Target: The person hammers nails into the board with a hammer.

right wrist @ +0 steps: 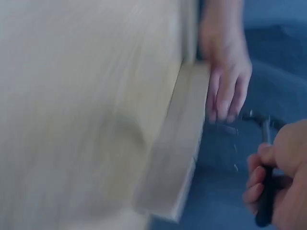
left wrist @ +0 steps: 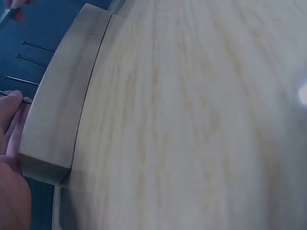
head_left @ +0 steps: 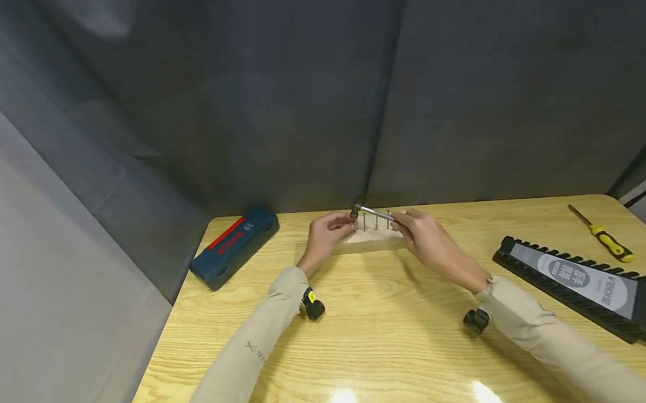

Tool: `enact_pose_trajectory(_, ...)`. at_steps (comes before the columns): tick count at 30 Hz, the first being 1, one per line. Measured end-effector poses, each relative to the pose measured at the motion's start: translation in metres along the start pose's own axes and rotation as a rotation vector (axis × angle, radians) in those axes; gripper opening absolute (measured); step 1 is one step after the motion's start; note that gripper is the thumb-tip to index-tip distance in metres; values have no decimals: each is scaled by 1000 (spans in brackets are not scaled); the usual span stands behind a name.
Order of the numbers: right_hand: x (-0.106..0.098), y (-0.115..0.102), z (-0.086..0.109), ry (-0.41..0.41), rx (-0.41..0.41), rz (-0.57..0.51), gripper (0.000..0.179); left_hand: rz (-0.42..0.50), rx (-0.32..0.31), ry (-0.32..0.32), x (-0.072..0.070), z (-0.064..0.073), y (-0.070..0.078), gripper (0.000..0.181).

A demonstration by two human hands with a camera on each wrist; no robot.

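Observation:
A pale wooden block (head_left: 374, 245) lies near the table's far edge, with several nails (head_left: 376, 223) standing upright from its top. My left hand (head_left: 325, 236) is at the block's left end; in the left wrist view its thumb and fingers pinch a nail (left wrist: 27, 100) at the block's surface. My right hand (head_left: 425, 239) grips a small hammer (head_left: 377, 212) by its dark handle, fingers curled round it. The hammer's head (head_left: 354, 212) is just above the left fingertips. In the right wrist view, blurred, the hammer (right wrist: 266, 132) points toward the left hand (right wrist: 229, 79).
A dark blue Bosch case (head_left: 235, 249) sits on the table to the left. At the right lie a black wrench-set rack (head_left: 576, 282) and a yellow-and-black screwdriver (head_left: 604, 235). A dark curtain (head_left: 296, 105) hangs behind the table's far edge.

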State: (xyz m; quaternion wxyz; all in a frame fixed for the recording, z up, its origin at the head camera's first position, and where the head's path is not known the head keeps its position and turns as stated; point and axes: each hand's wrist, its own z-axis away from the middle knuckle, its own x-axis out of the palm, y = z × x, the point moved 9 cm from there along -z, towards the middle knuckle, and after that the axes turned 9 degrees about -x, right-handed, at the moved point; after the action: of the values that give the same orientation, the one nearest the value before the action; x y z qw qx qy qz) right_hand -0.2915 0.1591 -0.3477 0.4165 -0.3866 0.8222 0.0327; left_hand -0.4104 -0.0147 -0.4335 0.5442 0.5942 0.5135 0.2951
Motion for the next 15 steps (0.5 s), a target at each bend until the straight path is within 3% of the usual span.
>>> enact_pose_trajectory(7, -8, 5, -1, 59, -13, 8, 18, 20, -5, -8, 1, -1, 0, 19)
enact_pose_trajectory(15, 6, 15, 4, -55, 62, -1, 21, 4, 8, -3, 3, 0, -1, 18)
